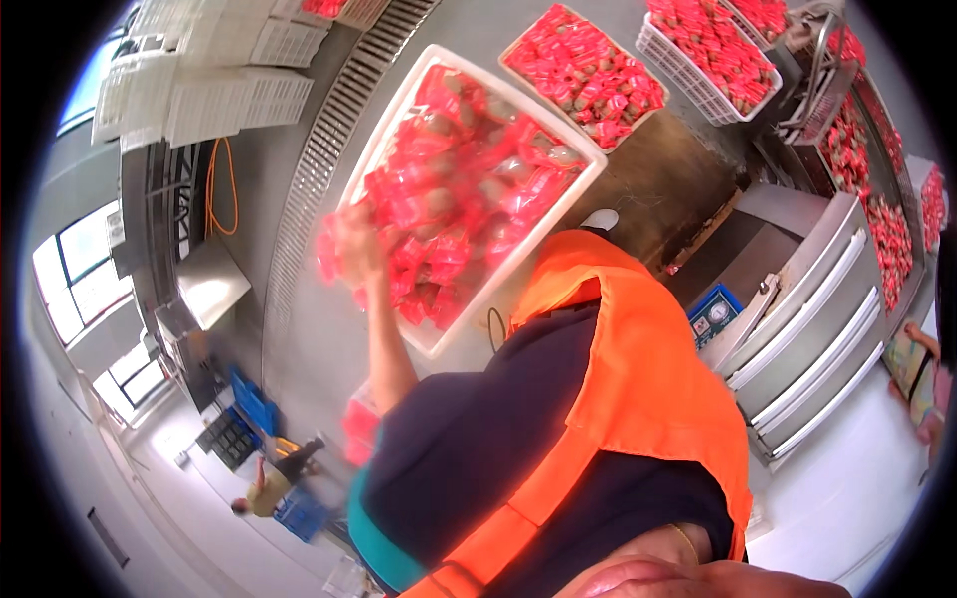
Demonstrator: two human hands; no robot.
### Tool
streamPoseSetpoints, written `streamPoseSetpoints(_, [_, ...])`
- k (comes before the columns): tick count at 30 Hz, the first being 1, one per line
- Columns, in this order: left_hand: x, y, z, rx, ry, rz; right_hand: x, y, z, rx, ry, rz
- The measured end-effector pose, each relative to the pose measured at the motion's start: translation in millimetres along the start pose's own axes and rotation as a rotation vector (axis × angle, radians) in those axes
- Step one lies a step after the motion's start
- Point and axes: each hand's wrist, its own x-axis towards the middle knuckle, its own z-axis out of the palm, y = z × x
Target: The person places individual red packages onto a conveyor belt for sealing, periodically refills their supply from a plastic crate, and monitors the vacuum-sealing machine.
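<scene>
My left hand (360,243), blurred by motion, is at the left rim of a large white plastic tub (516,280). It is closed around red plastic packets (327,254), which stick out past the rim over the floor. Shiny red-and-clear packets (441,202) with brownish contents fill the tub in a loose heap. Some of them are smeared by blur too. My right hand is out of view. An orange apron (650,374) over a dark shirt covers my front, close to the tub's near right side.
More packets fill a crate (583,75) and a white slatted basket (695,67) beyond the tub. A floor drain grate (321,142) curves along the left, near stacked white crates (232,105). Metal equipment (807,336) stands right. One co-worker (277,482) is at lower left, another person (916,374) far right.
</scene>
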Motion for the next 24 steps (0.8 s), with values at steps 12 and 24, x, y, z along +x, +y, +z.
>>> streamPoseSetpoints(12, [32.4,68.9,101.2,0.311,0.097,0.009,20.5,-54.2,-64.1,-0.057,-0.009,-0.136])
streamPoseSetpoints(24, [54.8,55.6,122.0,0.314,0.056,-0.031,26.8,-39.2,-50.1,-0.064,-0.068,-0.149])
